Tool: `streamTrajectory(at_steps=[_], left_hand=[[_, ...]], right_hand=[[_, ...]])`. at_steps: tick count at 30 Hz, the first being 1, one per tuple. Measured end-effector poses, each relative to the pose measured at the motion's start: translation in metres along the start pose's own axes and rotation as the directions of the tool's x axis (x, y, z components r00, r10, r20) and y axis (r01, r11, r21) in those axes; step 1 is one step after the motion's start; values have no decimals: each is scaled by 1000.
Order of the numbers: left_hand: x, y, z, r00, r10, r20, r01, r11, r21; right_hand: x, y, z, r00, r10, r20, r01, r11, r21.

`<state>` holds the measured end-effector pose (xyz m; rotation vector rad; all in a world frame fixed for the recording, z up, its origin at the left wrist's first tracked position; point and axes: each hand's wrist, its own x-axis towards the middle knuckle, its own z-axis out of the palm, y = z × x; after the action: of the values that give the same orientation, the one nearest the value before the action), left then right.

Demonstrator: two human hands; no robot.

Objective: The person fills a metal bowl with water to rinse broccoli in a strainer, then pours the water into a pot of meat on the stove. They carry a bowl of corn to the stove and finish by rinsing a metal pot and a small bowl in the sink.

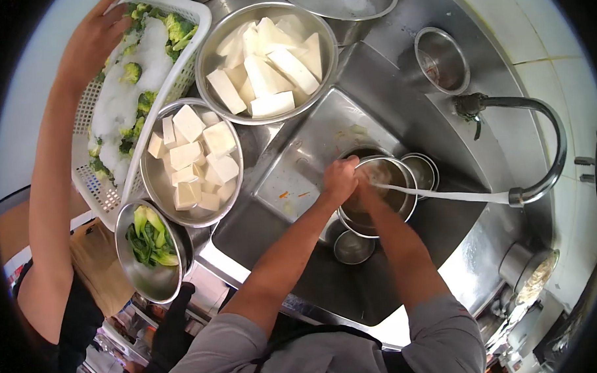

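Note:
Both of my hands are together at the rim of a round metal bowl (pixel 412 215) in the sink (pixel 311 160). My left hand (pixel 341 180) has its fingers closed at the rim. Beside it, partly covered, is my right hand (pixel 364 184); its fingers are hidden. Water (pixel 443 194) runs from the curved faucet (pixel 557 144) into the bowl, over brownish liquid. Small metal bowls (pixel 419 169) sit to the right of it, and another small metal bowl (pixel 354 247) is below. Orange and pale scraps (pixel 284 195) lie on the sink floor.
Left of the sink stand a large bowl of white slabs (pixel 205 55), a bowl of white cubes (pixel 155 191) and a bowl of leafy greens (pixel 134 274). Another person's hand (pixel 99 35) touches a white basket (pixel 105 200) of broccoli. A metal cup (pixel 442 60) stands behind the sink.

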<state>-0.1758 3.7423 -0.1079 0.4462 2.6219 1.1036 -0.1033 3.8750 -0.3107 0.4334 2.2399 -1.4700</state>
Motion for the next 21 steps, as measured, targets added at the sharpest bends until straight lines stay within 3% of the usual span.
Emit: streamTrajectory(at_steps=[1,2,5,7,8,9,11,14,15,16,18,21], left_hand=[[0,-3,-1,1000,-20,8,20,1000,-10],[-2,-4,-1,999,-50,15,51,998,-38],[2,1,3,995,-100,8,100,990,-97],[-2,7,8,993,-115,17,115,991,-67],[1,8,9,993,-120,14,121,992,-48],[1,13,6,995,-42,-92,34,995,-93],[4,7,8,998,-52,-28,50,998,-44],[-1,0,9,996,-88,-3,88,996,-3],[-2,3,9,994,-104,-12,104,995,-4],[-4,10,7,991,-92,-102,85,993,-78],[-8,15,7,990,-65,-122,52,993,-108],[-14,16,10,982,-138,-131,123,986,-116]], right_hand=[[1,-37,-29,999,50,-12,-50,872,-487],[-6,-57,-50,994,89,-55,-93,517,-851],[-35,-39,-74,992,36,-120,-115,648,-753],[-61,-1,-31,927,-335,-167,93,637,-765],[-62,4,-12,839,-512,-186,197,603,-773],[-58,-7,-4,938,-294,-186,91,724,-684],[-41,-42,-1,982,163,-94,-188,851,-491],[-50,-88,-37,958,267,-107,-285,831,-478],[-30,8,-24,981,188,-56,-183,771,-610],[-46,1,-30,987,147,-62,-150,715,-683],[-82,-29,-49,997,60,-54,-79,574,-815],[-101,-19,-42,974,175,145,-79,859,-506]])
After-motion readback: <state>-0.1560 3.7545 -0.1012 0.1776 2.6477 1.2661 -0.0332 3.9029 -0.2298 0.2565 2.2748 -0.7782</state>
